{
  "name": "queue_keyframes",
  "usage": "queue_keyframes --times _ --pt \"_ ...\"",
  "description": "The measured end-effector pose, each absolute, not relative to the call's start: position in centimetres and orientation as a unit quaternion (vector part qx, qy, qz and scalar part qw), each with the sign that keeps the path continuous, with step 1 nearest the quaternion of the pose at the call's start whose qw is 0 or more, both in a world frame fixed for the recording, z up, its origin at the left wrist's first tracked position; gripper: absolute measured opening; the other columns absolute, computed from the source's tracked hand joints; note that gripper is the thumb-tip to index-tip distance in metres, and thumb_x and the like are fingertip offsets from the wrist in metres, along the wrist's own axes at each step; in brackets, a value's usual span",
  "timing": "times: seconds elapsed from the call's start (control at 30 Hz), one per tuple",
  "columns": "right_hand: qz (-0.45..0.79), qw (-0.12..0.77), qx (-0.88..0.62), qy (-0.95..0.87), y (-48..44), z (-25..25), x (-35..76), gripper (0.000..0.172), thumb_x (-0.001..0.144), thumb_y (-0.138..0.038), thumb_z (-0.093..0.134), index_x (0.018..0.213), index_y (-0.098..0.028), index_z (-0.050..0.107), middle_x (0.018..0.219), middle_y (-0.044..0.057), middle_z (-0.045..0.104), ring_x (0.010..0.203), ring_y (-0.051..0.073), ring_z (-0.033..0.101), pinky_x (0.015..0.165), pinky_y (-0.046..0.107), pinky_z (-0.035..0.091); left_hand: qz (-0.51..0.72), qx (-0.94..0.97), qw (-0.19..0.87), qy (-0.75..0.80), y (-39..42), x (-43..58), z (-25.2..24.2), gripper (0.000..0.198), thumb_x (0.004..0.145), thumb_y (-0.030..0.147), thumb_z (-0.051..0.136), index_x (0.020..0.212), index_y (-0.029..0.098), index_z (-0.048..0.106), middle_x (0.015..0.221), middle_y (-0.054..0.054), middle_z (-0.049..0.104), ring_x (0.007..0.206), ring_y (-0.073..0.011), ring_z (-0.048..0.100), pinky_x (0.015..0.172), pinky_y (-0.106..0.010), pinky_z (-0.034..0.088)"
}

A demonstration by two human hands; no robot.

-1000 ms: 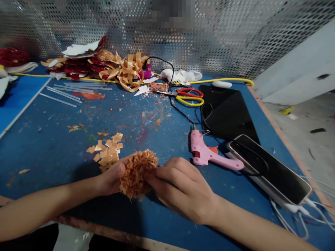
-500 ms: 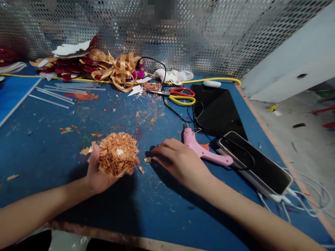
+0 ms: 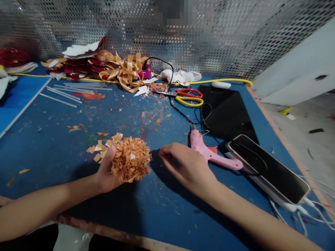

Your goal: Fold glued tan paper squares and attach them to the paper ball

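Note:
My left hand (image 3: 106, 177) is wrapped round a shaggy ball of tan ribbon pieces (image 3: 131, 160), thumb on its left side and fingers mostly hidden beneath. A pale, shiny spot shows on the ball's upper face. Just behind the thumb lie several cut tan ribbon pieces (image 3: 101, 148) on the blue table. To the right of the ball, apart from it, my right hand (image 3: 187, 167) hovers low with thumb and forefinger pinched together; whatever may be between the tips is too small to make out. A pink glue gun (image 3: 202, 148) rests just beyond that hand.
Red-and-yellow-handled scissors (image 3: 190, 97) and clear glue sticks (image 3: 62, 96) lie farther back. A black tablet (image 3: 227, 109) and a phone on a white block (image 3: 272, 167) occupy the right, with cables. Ribbon loops (image 3: 131, 71) are piled by the perforated metal screen (image 3: 222, 45).
The view has shifted, so everything sits farther right. Two small tan scraps near my right fingertips no longer show there. More loose pieces show behind my left thumb, and the ball has tilted slightly.

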State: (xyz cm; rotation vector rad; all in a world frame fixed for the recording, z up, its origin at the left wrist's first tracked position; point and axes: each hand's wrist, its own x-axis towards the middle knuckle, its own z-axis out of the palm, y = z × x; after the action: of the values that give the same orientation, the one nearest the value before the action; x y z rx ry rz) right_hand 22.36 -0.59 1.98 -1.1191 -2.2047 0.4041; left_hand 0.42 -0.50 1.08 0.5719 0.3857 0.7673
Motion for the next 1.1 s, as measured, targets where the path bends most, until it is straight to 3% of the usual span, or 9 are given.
queue_keyframes --times 0.1,0.2,0.3,0.4,0.6,0.8,0.9,0.97,1.1 --pt "0.146 0.336 -0.417 -0.832 -0.6 2.2 22.1 0.013 0.091 -0.014 0.043 0.09 -0.018 0.056 0.081 0.006 0.063 0.076 0.016 0.06 0.067 0.028 0.049 0.357 0.27 0.877 0.173 -0.5 0.4 1.1 0.054 0.081 0.062 0.057 0.115 0.02 0.065 0.102 -0.008 0.07 0.093 -0.0258 0.066 0.071 -0.028 0.052" --pt "0.162 0.269 -0.432 -0.845 -0.4 1.1 21.7 0.017 0.093 -0.018 0.045 0.102 -0.015 0.059 0.093 0.01 0.063 0.087 0.02 0.059 0.076 0.035 0.051 0.359 0.274 0.877 0.165 -0.5 0.5 1.2 0.053 0.082 0.061 0.056 0.114 0.021 0.065 0.105 -0.009 0.069 0.099 -0.0267 0.065 0.071 -0.028 0.051" --pt "0.177 0.207 -0.441 -0.856 -0.1 -0.2 21.5 0.018 0.094 -0.02 0.046 0.097 -0.014 0.063 0.091 0.01 0.063 0.086 0.021 0.058 0.076 0.037 0.05 0.36 0.288 0.871 0.168 -0.6 0.6 1.3 0.056 0.082 0.064 0.054 0.115 0.02 0.064 0.111 -0.01 0.067 0.104 -0.0286 0.062 0.07 -0.028 0.05" --pt "0.188 0.196 -0.433 -0.859 -0.1 -0.4 21.5 0.023 0.094 -0.02 0.044 0.085 -0.014 0.064 0.086 0.009 0.062 0.081 0.018 0.057 0.073 0.032 0.049 0.349 0.308 0.87 0.163 -0.7 0.7 1.4 0.058 0.082 0.064 0.052 0.119 0.02 0.062 0.116 -0.011 0.065 0.11 -0.0311 0.058 0.079 -0.033 0.049" --pt "0.204 0.21 -0.426 -0.856 -0.3 0.4 20.9 0.022 0.095 -0.02 0.042 0.105 -0.013 0.061 0.095 0.01 0.063 0.088 0.019 0.058 0.078 0.032 0.048 0.343 0.317 0.87 0.161 -0.8 0.6 1.2 0.06 0.084 0.065 0.049 0.121 0.02 0.062 0.115 -0.012 0.066 0.113 -0.0328 0.056 0.088 -0.04 0.047" --pt "0.184 0.185 -0.426 -0.866 0.1 -0.3 20.5 0.018 0.091 -0.014 0.049 0.079 -0.015 0.062 0.078 0.006 0.061 0.072 0.017 0.056 0.064 0.029 0.046 0.335 0.325 0.865 0.186 -0.9 0.6 1.4 0.067 0.08 0.069 0.051 0.123 0.019 0.06 0.112 -0.012 0.068 0.116 -0.0362 0.054 0.082 -0.038 0.049" --pt "0.188 0.226 -0.443 -0.847 0.1 0.6 21.1 0.014 0.092 -0.016 0.051 0.082 -0.014 0.061 0.076 0.005 0.063 0.07 0.015 0.059 0.063 0.026 0.047 0.345 0.308 0.868 0.182 -0.9 0.5 1.3 0.066 0.081 0.067 0.051 0.126 0.019 0.057 0.113 -0.012 0.067 0.115 -0.0342 0.056 0.087 -0.041 0.049" --pt "0.201 0.308 -0.463 -0.806 -0.1 1.8 21.5 0.009 0.089 -0.019 0.056 0.083 -0.016 0.062 0.076 0.003 0.066 0.069 0.013 0.061 0.063 0.024 0.048 0.343 0.29 0.877 0.173 -1.0 0.4 1.1 0.063 0.082 0.066 0.052 0.123 0.018 0.058 0.112 -0.011 0.068 0.109 -0.0325 0.061 0.088 -0.042 0.048" --pt "0.296 0.435 -0.484 -0.699 -0.4 4.1 21.0 0.002 0.083 -0.021 0.065 0.082 -0.02 0.066 0.075 -0.001 0.069 0.064 0.011 0.062 0.058 0.022 0.049 0.349 0.251 0.887 0.166 -1.0 0.4 0.8 0.053 0.083 0.059 0.057 0.116 0.018 0.063 0.107 -0.007 0.071 0.097 -0.0268 0.067 0.083 -0.034 0.052"
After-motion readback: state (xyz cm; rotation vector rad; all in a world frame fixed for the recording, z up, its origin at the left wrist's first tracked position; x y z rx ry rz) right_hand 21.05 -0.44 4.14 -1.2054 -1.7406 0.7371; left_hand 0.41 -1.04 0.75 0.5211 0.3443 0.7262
